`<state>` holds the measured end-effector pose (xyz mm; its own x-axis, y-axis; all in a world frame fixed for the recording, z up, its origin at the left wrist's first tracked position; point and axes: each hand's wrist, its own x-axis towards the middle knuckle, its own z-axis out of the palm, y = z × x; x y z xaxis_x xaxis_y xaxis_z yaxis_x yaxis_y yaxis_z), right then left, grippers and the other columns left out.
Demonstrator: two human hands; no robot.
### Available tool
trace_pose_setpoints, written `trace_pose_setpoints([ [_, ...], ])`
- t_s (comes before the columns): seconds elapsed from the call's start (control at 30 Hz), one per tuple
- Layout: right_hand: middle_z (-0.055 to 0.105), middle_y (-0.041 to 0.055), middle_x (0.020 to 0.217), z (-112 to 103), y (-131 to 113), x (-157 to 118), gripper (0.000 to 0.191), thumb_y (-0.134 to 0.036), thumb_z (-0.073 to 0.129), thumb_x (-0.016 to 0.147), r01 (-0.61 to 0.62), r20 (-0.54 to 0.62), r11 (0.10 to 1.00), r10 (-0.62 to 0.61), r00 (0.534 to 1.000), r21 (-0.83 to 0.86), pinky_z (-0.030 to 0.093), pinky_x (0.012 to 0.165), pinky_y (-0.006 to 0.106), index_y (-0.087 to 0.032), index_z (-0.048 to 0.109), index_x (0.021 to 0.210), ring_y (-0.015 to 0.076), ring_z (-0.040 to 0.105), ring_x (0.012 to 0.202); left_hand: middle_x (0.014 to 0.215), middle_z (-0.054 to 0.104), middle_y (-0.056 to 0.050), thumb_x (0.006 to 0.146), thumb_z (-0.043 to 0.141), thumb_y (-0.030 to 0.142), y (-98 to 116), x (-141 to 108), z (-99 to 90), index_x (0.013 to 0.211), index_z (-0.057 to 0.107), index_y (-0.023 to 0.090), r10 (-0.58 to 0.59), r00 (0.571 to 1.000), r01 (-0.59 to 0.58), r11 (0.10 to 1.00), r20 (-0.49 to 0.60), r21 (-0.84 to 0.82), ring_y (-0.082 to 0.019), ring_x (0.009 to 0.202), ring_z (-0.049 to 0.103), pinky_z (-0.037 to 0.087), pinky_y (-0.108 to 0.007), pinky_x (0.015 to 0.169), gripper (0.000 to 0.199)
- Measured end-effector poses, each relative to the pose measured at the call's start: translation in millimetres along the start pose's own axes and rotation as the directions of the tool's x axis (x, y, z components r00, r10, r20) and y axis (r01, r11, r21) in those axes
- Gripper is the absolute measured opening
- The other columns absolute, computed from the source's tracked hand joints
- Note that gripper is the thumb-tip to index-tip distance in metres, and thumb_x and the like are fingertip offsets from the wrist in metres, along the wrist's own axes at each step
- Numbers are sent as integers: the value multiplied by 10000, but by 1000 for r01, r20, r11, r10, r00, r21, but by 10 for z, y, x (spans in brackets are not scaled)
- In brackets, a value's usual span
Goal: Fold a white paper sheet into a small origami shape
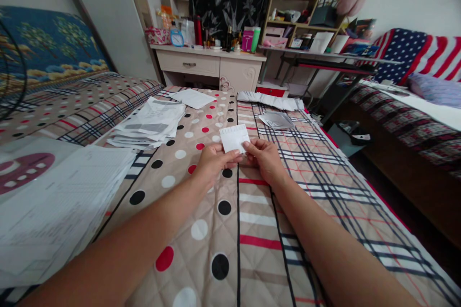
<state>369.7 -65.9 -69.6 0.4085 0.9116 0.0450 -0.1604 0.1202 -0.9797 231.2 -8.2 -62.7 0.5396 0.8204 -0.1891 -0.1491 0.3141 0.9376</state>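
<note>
A small white piece of paper [233,137], folded or cut nearly square with faint marks along its top, is held up above the bed. My left hand [216,160] pinches its lower left part, thumb on top. At its lower right edge, my right hand [265,157] grips it between thumb and fingers. Beyond my right hand lies a clear plastic bag [277,120]. Behind that, a row of white folded papers [270,100] stretches along the bed's far end.
The bed [201,230] has a dotted and plaid quilted cover. On the left are a stack of printed sheets [147,122], a larger paper pile [72,201] and a loose sheet [193,98]. A cream dresser [201,63] with bottles stands beyond; a desk [331,55] is at right.
</note>
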Motion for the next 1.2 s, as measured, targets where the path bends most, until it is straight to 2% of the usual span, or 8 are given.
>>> trace_pose_setpoints([
  [0.27, 459, -67, 461, -239, -189, 48, 438, -478, 836, 572, -238, 238, 935, 301, 923, -261, 376, 390, 173, -151, 545, 569, 34, 377, 392, 901, 747, -89, 674, 814, 272, 137, 89, -251, 1080, 669, 132, -90, 992, 68, 974, 92, 214, -142, 675, 690, 541, -225, 586, 454],
  [0.43, 498, -43, 494, -229, -152, 63, 386, -457, 792, 630, -172, 217, 824, 333, 918, -539, 375, 416, 208, -168, 545, 569, 64, 424, 415, 763, 729, -55, 673, 782, 242, 92, 132, -318, 909, 720, 127, -55, 984, -55, 808, 168, 587, -107, 538, 592, 420, -203, 491, 269],
  [0.5, 528, -24, 506, -188, -144, 63, 306, -400, 753, 685, -73, 156, 677, 270, 950, -732, 338, 429, 223, -174, 578, 577, 80, 434, 427, 723, 715, -39, 648, 792, 260, 74, 134, -311, 848, 735, 150, 74, 985, -165, 649, 155, 742, -120, 539, 570, 383, -222, 491, 236],
  [0.6, 592, 4, 563, -117, -175, 35, 218, -361, 727, 718, 42, 87, 334, 119, 989, -942, 307, 482, 249, -191, 642, 612, 114, 487, 498, 657, 683, -13, 599, 823, 353, 51, 135, -313, 792, 755, 207, 262, 955, -227, 361, 136, 904, -146, 564, 556, 330, -250, 503, 252],
  [0.7, 628, 19, 627, -70, -203, 3, 220, -400, 730, 713, 65, 67, 98, 14, 998, -993, 288, 517, 261, -205, 666, 633, 142, 525, 576, 665, 681, 2, 611, 813, 385, -8, 178, -356, 782, 755, 234, 284, 945, -253, 322, 162, 912, -148, 582, 558, 341, -260, 530, 235],
  [0.77, 642, 17, 661, -70, -182, 4, 192, -380, 738, 709, 92, 91, 115, -8, 996, -989, 289, 524, 255, -202, 678, 669, 137, 528, 595, 708, 696, 5, 615, 811, 359, -68, 239, -400, 798, 753, 235, 285, 938, -301, 383, 198, 874, -142, 611, 568, 369, -255, 561, 229],
  [0.93, 661, -11, 718, -127, 1, 68, 262, -241, 778, 663, 203, 194, 428, -66, 979, -881, 337, 545, 226, -194, 709, 912, 114, 530, 607, 712, 691, 15, 616, 806, 310, -159, 375, -473, 850, 756, 219, 293, 921, -375, 495, 256, 784, -122, 601, 545, 373, -234, 537, 256],
  [1.2, 599, -26, 626, -179, 179, 89, 81, -201, 734, 680, 313, 251, 588, -187, 950, -746, 335, 523, 220, -176, 691, 744, 104, 491, 553, 627, 671, 16, 606, 795, 146, -44, 347, -466, 749, 743, 155, 272, 903, -428, 613, 332, 664, -99, 570, 577, 424, -195, 531, 153],
])
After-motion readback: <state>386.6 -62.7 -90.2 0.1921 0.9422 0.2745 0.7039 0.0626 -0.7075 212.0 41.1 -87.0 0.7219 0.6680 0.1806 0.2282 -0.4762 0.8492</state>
